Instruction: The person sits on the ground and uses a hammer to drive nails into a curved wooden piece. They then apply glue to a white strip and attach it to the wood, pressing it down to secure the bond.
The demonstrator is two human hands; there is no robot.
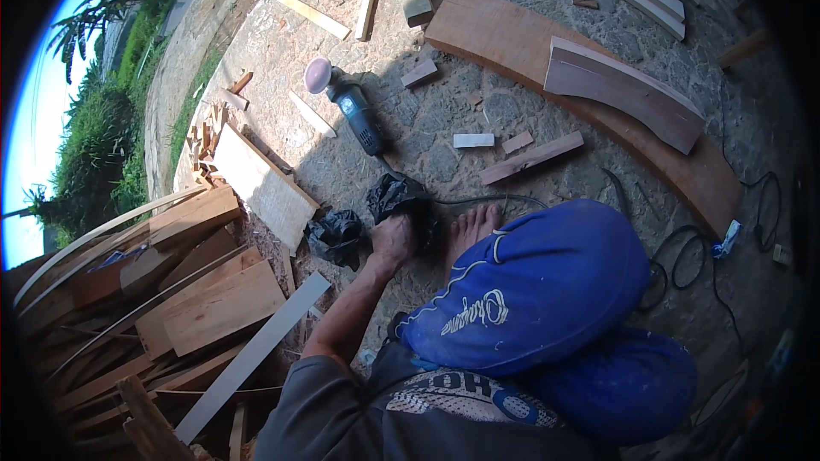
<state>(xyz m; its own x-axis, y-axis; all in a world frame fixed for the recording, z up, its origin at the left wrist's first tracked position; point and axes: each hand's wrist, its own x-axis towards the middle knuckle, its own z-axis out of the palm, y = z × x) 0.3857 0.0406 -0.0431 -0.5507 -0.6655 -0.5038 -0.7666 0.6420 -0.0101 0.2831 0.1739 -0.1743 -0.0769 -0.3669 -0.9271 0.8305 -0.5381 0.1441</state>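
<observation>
- Left hand (391, 242): placed against a black plastic bundle (397, 192), its back turned upward. The fingertips are hidden, so it cannot be told whether the plastic is gripped or merely touched.
- Right hand: not shown; its state cannot be told.
- Position of the bundle: it is found directly ahead of the left hand, on the stony ground (470, 107), near the bare foot (472, 226). No clear long axis is presented by its crumpled form.
- Second black bundle (331, 239): set just to the left of the same hand.
- Power tool (363, 124): laid beyond the first bundle. Its long axis is directed from the round pink disc (318, 75), far and slightly left, back toward the bundle; the left is the nearer visible hand.
- Writing: pale script is borne by the blue trousers (555, 273), and large lettering by the shirt front (461, 388). Any marking on the tool is too small to be read.
</observation>
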